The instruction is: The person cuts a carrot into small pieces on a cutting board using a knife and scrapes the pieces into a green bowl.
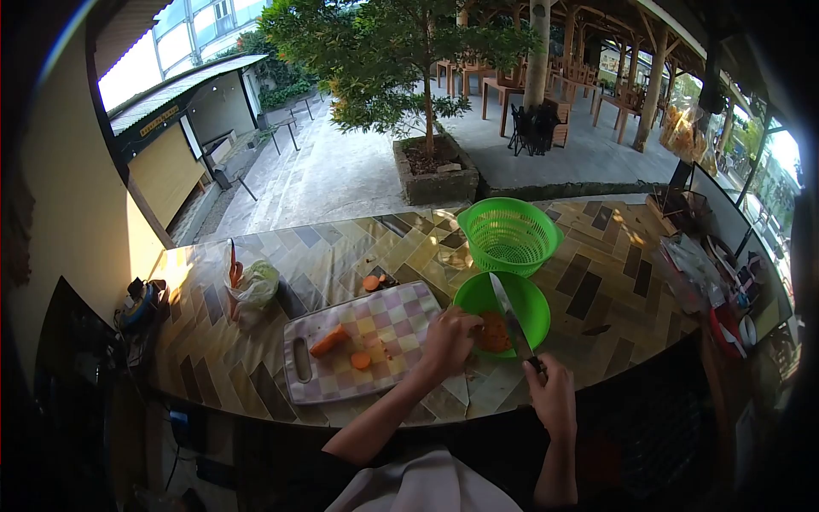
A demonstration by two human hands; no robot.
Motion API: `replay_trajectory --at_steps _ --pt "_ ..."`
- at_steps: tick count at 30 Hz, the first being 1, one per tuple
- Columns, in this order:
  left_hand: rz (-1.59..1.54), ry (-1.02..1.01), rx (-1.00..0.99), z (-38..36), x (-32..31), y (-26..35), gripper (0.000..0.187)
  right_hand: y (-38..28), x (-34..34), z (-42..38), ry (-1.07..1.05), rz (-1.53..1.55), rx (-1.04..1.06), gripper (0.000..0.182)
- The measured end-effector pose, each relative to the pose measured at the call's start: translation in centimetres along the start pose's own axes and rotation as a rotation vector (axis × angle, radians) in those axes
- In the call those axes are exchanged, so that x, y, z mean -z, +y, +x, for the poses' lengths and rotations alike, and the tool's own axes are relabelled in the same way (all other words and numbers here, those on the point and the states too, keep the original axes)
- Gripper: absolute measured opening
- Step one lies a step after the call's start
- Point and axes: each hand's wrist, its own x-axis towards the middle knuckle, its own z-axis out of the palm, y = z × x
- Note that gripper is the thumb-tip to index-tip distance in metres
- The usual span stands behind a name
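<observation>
My right hand [553,394] is closed round the dark handle of a knife [510,317], whose blade points up and away over a green bowl [534,299]. Orange carrot pieces [492,334] lie inside that bowl. At the bowl's left edge is my left hand [452,338], its fingers bent together; what they hold, if anything, is hidden. To the left, a checkered cutting board [393,317] bears a carrot chunk [328,341] and a cut carrot slice [360,361].
A green colander [509,234] stands just behind the bowl. Carrot ends [372,282] lie behind the board. A plastic bag [256,285] sits at the left beside a carrot [234,275]. Plastic packages [693,264] are piled at the right edge.
</observation>
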Motion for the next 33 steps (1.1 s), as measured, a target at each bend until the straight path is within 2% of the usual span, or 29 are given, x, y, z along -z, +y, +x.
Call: replay_trajectory --at_steps 4,6,9,11,12,15,18,21,25,28,33 --pt "-0.014 0.147 0.106 0.0 4.1 -0.8 0.014 -1.7 -0.8 -0.4 -0.088 0.241 -0.045 0.024" --pt "-0.023 0.223 0.184 -1.0 6.5 -2.0 0.015 -1.5 -2.0 -0.7 -0.266 0.253 -0.076 0.025" --pt "-0.069 0.219 0.354 -4.3 8.7 -7.3 0.014 -2.0 -4.1 -1.2 -0.483 0.274 -0.074 0.028" --pt "-0.097 0.122 0.431 -6.1 10.3 -8.8 0.017 -1.9 -6.3 -1.3 -0.572 0.270 -0.078 0.029" --pt "-0.111 0.075 0.470 -6.8 10.9 -9.4 0.019 -1.5 -7.5 -1.3 -0.588 0.246 -0.064 0.030" --pt "0.110 -0.103 0.168 -8.4 10.8 -11.2 0.024 -0.7 -10.2 -1.6 -0.592 0.201 -0.024 0.033" --pt "0.128 -0.091 0.210 -9.4 9.5 -11.0 0.026 1.7 -13.6 -1.5 -0.499 0.074 0.178 0.031" --pt "0.100 -0.092 0.250 -9.8 9.4 -10.3 0.026 -0.2 -12.9 -1.8 -0.549 0.087 0.051 0.037" --pt "0.058 -0.116 0.285 -10.1 9.6 -9.1 0.025 0.1 -13.1 -1.4 -0.570 0.074 0.060 0.034" --pt "-0.055 -0.139 0.426 -9.8 9.9 -8.0 0.023 -0.9 -12.3 -1.3 -0.608 0.103 -0.011 0.033" --pt "-0.033 -0.090 0.398 -10.2 9.2 -8.5 0.020 -0.7 -12.3 -1.7 -0.645 0.140 -0.050 0.034"
